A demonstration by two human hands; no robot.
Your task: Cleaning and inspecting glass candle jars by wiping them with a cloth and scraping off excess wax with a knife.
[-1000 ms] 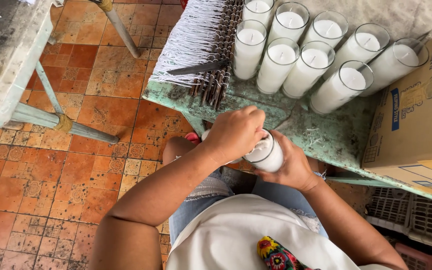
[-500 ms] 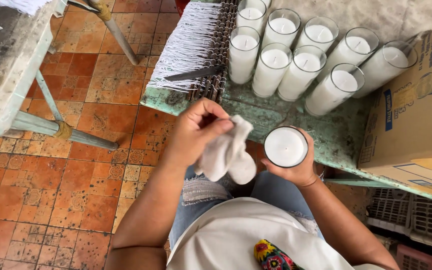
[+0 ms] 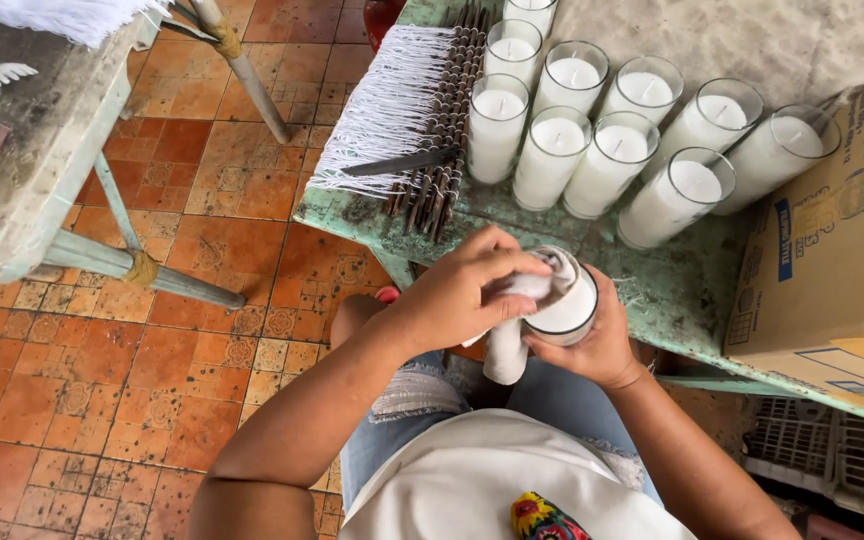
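A glass candle [image 3: 570, 305] filled with white wax is gripped from below and behind by the right hand [image 3: 592, 345], the fingers being wrapped around the glass wall. A white cloth [image 3: 517, 320] is pressed onto the rim and top of the candle by the left hand [image 3: 467, 290], whose fingers are closed together over the fabric; a loose end of the cloth hangs down below that hand. The candle is held above the lap, just short of the edge of the worn green tabletop [image 3: 672, 290] lying beyond both hands.

Further out from the hands, a cluster of matching glass candles [image 3: 612, 140] is stood upright on the tabletop in two rows. Beyond the left hand, a bundle of white wicks on dark rods [image 3: 422, 110] is laid over the tabletop edge, with a dark blade-like tool [image 3: 402, 163] resting across it. Well beyond the right hand, to its outer side, a cardboard box [image 3: 832, 260] is set on the tabletop. Orange floor tiles [image 3: 102, 400] are seen under the left arm
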